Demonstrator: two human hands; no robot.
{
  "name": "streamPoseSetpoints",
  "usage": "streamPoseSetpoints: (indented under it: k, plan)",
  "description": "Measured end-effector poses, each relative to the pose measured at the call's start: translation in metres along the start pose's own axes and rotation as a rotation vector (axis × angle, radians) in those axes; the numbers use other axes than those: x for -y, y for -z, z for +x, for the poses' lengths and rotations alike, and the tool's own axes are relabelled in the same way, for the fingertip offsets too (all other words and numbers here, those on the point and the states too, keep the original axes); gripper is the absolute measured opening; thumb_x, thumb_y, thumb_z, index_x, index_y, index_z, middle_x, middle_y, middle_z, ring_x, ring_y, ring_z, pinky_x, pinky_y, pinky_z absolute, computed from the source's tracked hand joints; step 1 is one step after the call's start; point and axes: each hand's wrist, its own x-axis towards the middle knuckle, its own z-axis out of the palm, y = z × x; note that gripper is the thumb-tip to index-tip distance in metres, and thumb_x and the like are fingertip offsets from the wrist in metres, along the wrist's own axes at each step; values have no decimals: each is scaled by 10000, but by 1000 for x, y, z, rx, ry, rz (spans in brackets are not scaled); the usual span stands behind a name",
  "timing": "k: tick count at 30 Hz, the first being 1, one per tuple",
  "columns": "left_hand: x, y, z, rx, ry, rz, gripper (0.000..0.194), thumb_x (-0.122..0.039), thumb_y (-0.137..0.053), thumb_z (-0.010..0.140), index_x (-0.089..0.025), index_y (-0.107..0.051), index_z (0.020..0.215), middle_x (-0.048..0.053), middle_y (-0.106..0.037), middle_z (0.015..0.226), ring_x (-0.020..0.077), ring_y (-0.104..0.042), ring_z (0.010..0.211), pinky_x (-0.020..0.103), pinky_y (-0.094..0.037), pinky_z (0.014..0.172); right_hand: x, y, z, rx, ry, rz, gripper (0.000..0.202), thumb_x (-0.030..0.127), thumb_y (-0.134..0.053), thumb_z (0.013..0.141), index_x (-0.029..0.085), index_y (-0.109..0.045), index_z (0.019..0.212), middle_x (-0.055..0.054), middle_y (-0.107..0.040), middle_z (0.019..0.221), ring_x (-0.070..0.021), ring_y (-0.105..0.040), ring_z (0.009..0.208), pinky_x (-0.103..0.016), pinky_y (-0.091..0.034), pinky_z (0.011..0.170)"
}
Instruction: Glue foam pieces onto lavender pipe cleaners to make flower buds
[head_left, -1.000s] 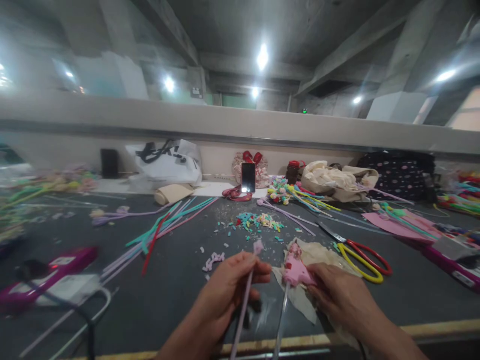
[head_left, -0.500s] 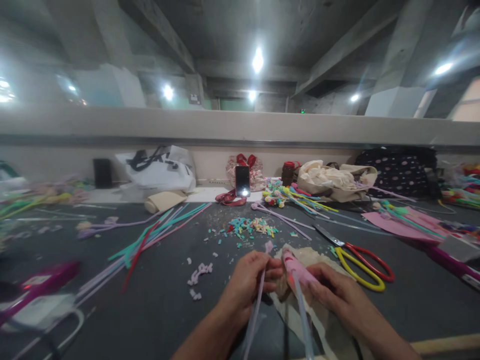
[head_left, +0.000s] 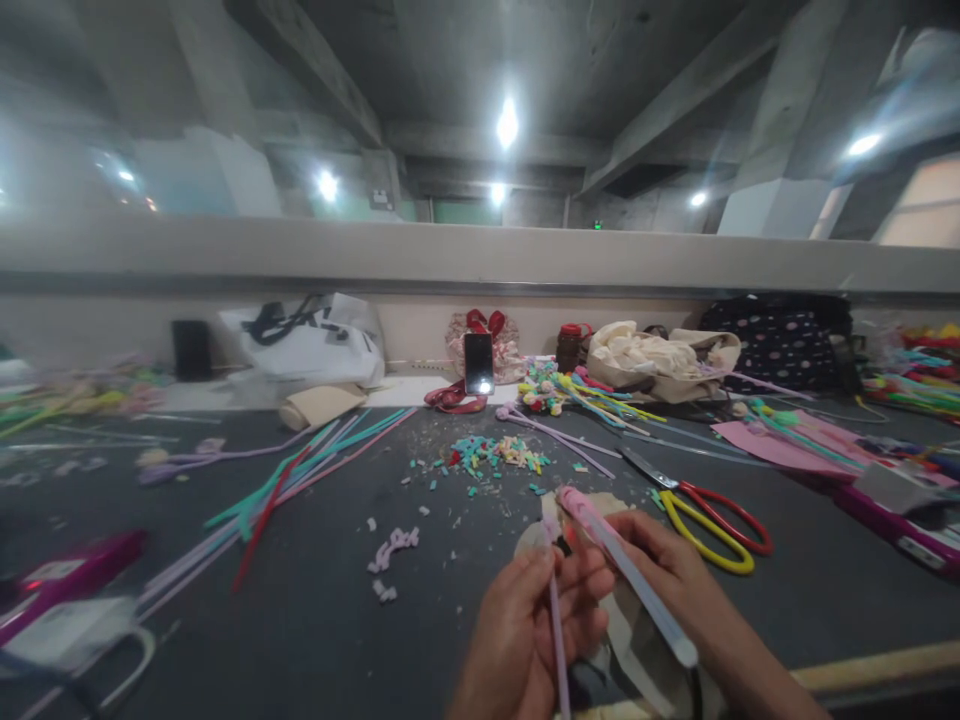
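Observation:
At the bottom centre, my left hand is closed on a thin lilac stem, whose small flower-like top pokes up above the fingers. Just to the right, my right hand is wrapped round a pink glue gun, and a long translucent glue stick sticks out of it toward the lower right. The gun's front end is close to the top of the stem. Beneath both hands lies a crumpled beige cloth.
Open scissors with red and yellow handles lie right of my right hand. Small coloured clippings are scattered ahead. Coloured stems lie on the left, near a magenta glue gun. A phone stands at the back.
The glue stick has swung to the right as the pink gun tilted. My left hand has moved right and lower, bringing the lilac stem nearer the gun. The whole view has shifted slightly.

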Motion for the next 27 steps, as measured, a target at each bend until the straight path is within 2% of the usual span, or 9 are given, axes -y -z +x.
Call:
streamPoseSetpoints:
  k: [4,7,11,15,19,22,25,27]
  plan:
    - [12,4,10,-42,-91,-53,43,-157,-518,735,-133,-526,700,123,-653,850,196,-619,824,261,-477,680,3,-2,0,1,10,12,283,377,-441,795,159,-587,900,-17,-608,746,-168,-538,684,-243,-406,599]
    - [16,10,16,-42,-126,-42,41,-159,-509,741,-135,-525,713,115,-646,839,203,-608,858,296,-461,751,8,3,-1,-67,-26,25,268,375,-473,775,162,-606,868,2,-577,676,-148,-499,611,-220,-372,528]
    - [13,13,15,-81,-76,-1,67,-160,-478,759,-114,-526,768,172,-601,993,232,-583,927,345,-440,810,13,17,2,-128,-91,213,240,378,-518,753,162,-593,828,25,-524,634,-111,-453,538,-193,-336,470]
    - [10,14,14,-77,-46,18,106,-172,-448,780,-98,-508,824,217,-531,1106,241,-556,979,342,-429,834,15,29,6,-179,-140,438,240,369,-570,728,162,-577,849,35,-515,613,-90,-448,506,-182,-341,463]
    - [10,16,15,-71,-49,11,91,-183,-455,779,-102,-494,797,225,-523,1110,252,-561,970,349,-444,814,17,31,9,-347,-160,645,324,352,-623,688,185,-555,958,30,-543,618,-85,-458,471,-174,-359,428]
    - [10,17,14,-69,-40,1,80,-183,-485,765,-107,-507,775,199,-560,1068,244,-575,944,343,-462,786,19,32,9,-467,-81,693,251,349,-637,671,174,-582,841,28,-530,593,-82,-452,459,-163,-367,406]
    - [7,19,14,-49,-45,0,70,-183,-557,719,-119,-538,737,135,-626,949,203,-610,848,286,-493,687,17,32,5,-459,-68,778,203,317,-681,619,172,-574,713,32,-541,558,-84,-473,458,-158,-394,420]
    - [5,21,15,-22,-66,5,107,-207,-611,675,-120,-571,722,72,-651,756,143,-622,659,208,-482,536,13,29,-1,-388,-117,824,208,319,-688,605,161,-573,679,28,-552,527,-82,-480,431,-155,-395,397]
